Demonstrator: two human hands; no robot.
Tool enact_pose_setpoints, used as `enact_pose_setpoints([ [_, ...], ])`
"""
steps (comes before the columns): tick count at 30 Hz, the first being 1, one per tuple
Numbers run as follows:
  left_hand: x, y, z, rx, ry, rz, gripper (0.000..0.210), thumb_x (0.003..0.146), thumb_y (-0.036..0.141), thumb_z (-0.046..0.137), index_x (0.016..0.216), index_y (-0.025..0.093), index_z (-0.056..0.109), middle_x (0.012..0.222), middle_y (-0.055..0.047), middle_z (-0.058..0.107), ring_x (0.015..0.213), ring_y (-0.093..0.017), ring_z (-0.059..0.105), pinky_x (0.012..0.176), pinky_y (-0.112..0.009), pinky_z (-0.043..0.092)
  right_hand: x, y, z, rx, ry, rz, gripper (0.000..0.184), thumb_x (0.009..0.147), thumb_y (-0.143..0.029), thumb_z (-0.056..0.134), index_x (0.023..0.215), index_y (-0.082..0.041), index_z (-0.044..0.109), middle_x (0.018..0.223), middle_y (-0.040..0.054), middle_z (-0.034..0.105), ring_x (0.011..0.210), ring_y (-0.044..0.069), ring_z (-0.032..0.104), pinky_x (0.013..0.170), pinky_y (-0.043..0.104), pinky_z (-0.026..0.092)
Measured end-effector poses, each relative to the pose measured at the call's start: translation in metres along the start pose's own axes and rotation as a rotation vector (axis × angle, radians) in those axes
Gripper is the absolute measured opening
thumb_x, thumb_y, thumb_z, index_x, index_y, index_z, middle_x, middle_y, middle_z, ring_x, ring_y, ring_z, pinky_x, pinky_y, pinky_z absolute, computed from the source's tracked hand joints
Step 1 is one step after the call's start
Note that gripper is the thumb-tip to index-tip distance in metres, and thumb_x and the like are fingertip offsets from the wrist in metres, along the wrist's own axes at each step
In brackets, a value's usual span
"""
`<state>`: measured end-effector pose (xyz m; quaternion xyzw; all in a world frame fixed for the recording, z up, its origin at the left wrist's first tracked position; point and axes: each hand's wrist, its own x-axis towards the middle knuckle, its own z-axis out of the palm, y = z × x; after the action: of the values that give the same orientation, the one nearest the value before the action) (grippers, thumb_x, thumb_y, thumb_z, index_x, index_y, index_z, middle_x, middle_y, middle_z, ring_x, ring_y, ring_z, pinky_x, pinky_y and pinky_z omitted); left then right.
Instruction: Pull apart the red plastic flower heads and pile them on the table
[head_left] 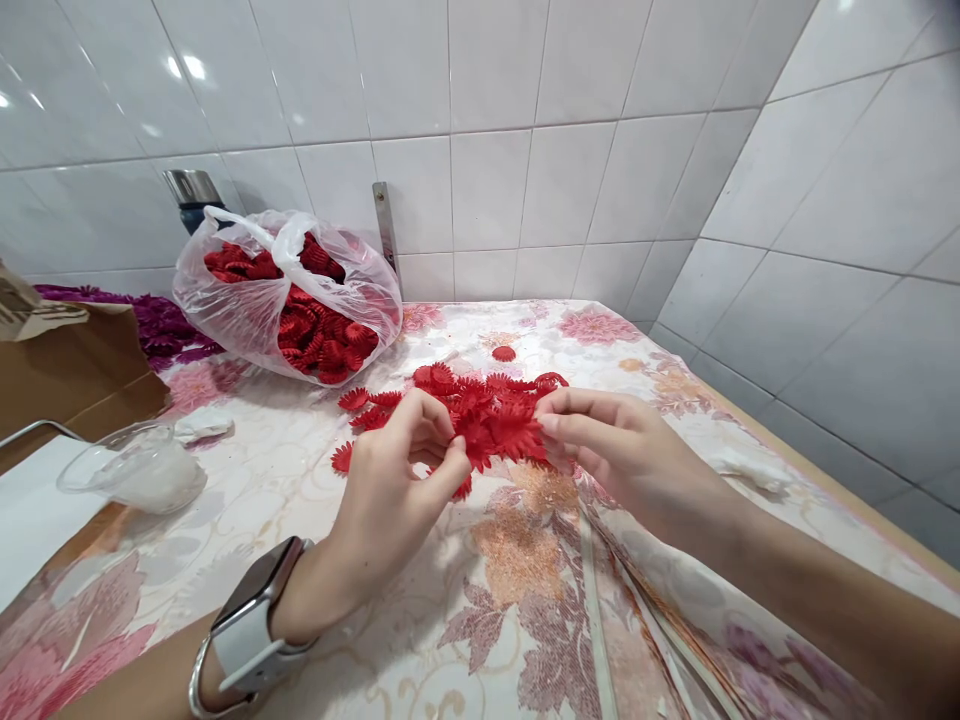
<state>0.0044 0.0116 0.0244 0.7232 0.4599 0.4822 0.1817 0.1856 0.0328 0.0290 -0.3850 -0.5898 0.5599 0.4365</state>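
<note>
Between my two hands is a red fabric flower piece (514, 432) with jagged petal edges. My left hand (405, 465) pinches its left side between thumb and fingers. At its right side, my right hand (600, 430) grips the edge, thumb partly hidden behind the fingers. Just behind and below lies a loose pile of red fabric flowers (367, 400), several of them small and round with fringed rims. One small red disc (503, 353) sits apart, beyond the pile. The hands and held piece hide part of the pile.
A clear plastic bag (375, 290) of red flowers stands by the tiled wall. Left are a metal-topped bottle (193, 190), purple material (165, 325), a brown paper bag (90, 380) and a clear plastic container (154, 475). Thin strips (652, 600) lie near my right forearm on the floral tablecloth (420, 610).
</note>
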Motion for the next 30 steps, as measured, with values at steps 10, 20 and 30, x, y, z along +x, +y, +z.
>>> enact_pose_setpoints([
  [10, 0.033, -0.025, -0.020, -0.037, 0.223, -0.201, 0.018, 0.066, 0.012, 0.059, 0.070, 0.021, 0.044, 0.058, 0.006, 0.054, 0.054, -0.011, 0.056, 0.050, -0.020, 0.043, 0.009, -0.029, -0.044, -0.116, 0.352, -0.313, 0.010, 0.077, -0.026, 0.063, 0.070, -0.020, 0.064, 0.071, 0.0012, 0.058, 0.060, 0.012, 0.048, 0.055, 0.028, 0.038],
  [20, 0.009, -0.012, 0.000, 0.123, 0.004, 0.073, 0.015, 0.075, 0.015, 0.057, 0.074, 0.021, 0.044, 0.062, 0.004, 0.058, 0.056, -0.011, 0.061, 0.048, -0.019, 0.045, -0.002, 0.007, 0.002, -0.576, 0.081, -0.331, 0.007, 0.081, -0.021, 0.059, 0.075, -0.018, 0.057, 0.073, 0.0005, 0.061, 0.065, 0.013, 0.053, 0.058, 0.026, 0.041],
  [30, -0.009, -0.011, 0.008, 0.404, 0.066, 0.404, 0.013, 0.079, 0.013, 0.054, 0.078, 0.021, 0.044, 0.063, 0.005, 0.058, 0.047, -0.009, 0.058, 0.042, -0.017, 0.042, -0.011, 0.012, 0.013, -0.298, -0.028, -0.114, 0.009, 0.081, -0.028, 0.058, 0.079, -0.020, 0.062, 0.074, -0.0012, 0.061, 0.055, 0.010, 0.050, 0.047, 0.023, 0.038],
])
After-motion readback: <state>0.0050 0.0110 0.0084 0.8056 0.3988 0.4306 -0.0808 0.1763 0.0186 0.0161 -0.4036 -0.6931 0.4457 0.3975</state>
